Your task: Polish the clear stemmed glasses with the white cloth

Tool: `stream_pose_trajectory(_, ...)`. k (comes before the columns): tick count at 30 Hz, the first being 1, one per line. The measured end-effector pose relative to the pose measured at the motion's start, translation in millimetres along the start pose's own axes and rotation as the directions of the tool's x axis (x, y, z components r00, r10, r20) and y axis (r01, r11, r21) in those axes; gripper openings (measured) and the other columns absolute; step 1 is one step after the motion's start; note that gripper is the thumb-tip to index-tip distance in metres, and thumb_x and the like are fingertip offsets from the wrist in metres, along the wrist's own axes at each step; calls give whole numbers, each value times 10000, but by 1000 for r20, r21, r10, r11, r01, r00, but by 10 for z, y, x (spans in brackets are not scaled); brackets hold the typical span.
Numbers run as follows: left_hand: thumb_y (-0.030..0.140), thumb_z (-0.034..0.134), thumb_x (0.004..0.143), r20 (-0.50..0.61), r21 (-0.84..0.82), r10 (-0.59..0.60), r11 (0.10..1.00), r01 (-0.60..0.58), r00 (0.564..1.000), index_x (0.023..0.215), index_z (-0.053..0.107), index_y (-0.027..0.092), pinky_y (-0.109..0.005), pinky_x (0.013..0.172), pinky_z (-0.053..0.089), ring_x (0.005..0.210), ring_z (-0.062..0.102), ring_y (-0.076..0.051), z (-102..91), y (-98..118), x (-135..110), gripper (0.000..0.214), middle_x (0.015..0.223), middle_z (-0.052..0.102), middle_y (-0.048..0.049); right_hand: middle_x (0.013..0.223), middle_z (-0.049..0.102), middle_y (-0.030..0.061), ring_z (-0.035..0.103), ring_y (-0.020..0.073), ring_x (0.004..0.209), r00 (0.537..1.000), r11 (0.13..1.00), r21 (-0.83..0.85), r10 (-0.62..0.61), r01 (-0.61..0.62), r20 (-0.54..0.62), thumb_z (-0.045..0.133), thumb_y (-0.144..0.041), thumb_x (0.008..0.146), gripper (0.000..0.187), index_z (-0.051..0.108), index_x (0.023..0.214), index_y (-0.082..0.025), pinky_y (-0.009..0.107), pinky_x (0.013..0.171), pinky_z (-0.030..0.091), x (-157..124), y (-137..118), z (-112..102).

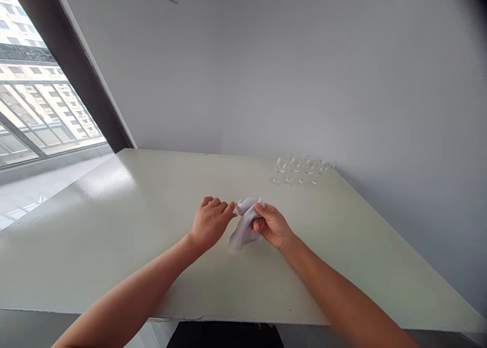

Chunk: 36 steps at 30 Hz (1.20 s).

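Note:
My left hand (212,220) is closed, its fingers curled over the end of a small clear glass (236,209). Only a sliver of that glass shows; the rest lies behind my fingers and inside a pale lilac-grey cloth (243,230). My right hand (272,224) pinches the cloth between thumb and fingers, pressing it around the glass. A loose corner of the cloth hangs down below both hands, above the tabletop.
Several clear stemmed glasses (294,166) stand grouped near the far right edge of the pale table (152,196). Grey walls (323,74) border the table behind and to the right. A window (41,94) is at the left.

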<state>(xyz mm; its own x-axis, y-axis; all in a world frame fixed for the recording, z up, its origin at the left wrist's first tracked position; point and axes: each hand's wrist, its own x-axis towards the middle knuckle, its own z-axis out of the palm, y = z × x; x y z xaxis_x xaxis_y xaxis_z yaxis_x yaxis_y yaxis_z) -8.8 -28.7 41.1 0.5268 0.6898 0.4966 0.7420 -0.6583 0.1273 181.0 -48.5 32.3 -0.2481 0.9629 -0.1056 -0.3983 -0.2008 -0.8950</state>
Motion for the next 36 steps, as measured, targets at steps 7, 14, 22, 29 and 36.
stream_pose_trajectory(7, 512, 399, 812, 666, -619, 10, 566, 545, 746, 777, 610, 167, -242, 530, 373, 510, 460, -103, -107, -69, 68, 405, 611, 582, -8, 620, 631, 16, 596, 140, 419, 940, 959, -284, 83, 16, 331, 618, -423, 739, 353, 600, 904, -111, 228, 413, 429, -99, -221, -166)
stream_pose_trajectory(14, 447, 389, 853, 251, -267, -142, 941, 210, 957, 1010, 579, 207, -348, 737, 392, 749, 565, -194, 34, 29, 13, 344, 798, 645, -65, 533, 598, -11, 533, 88, 378, 999, 985, -172, -24, 31, 41, 631, -460, 715, 341, 607, 780, -126, 206, 427, 403, -12, -101, -122)
stream_pose_trajectory(22, 392, 407, 867, 14, 15, 70, 997, -70, 997, 906, 607, 218, -324, 728, 329, 623, 500, -151, 14, -103, 16, 268, 583, 572, -16, 623, 614, 2, 566, 119, 435, 978, 950, -313, 54, 12, 202, 606, -464, 730, 344, 575, 862, -147, 236, 446, 424, -95, -76, -18)
stream_pose_trajectory(29, 532, 429, 795, 594, -579, 16, 703, 413, 804, 682, 608, 188, -232, 513, 320, 497, 393, -91, -85, -146, 66, 404, 551, 490, 17, 610, 599, -17, 579, 142, 607, 928, 752, -647, 141, 125, 344, 613, -320, 730, 155, 635, 783, -176, 289, 619, 465, -162, -345, -153)
stream_pose_trajectory(36, 558, 498, 736, 728, -659, 72, 347, 667, 682, 682, 598, 147, -236, 534, 364, 536, 462, -107, -55, -185, 113, 427, 530, 465, 9, 673, 616, 8, 584, 158, 645, 958, 702, -681, -6, 207, 286, 566, -351, 770, 191, 636, 736, -177, 294, 613, 453, -84, -441, -407)
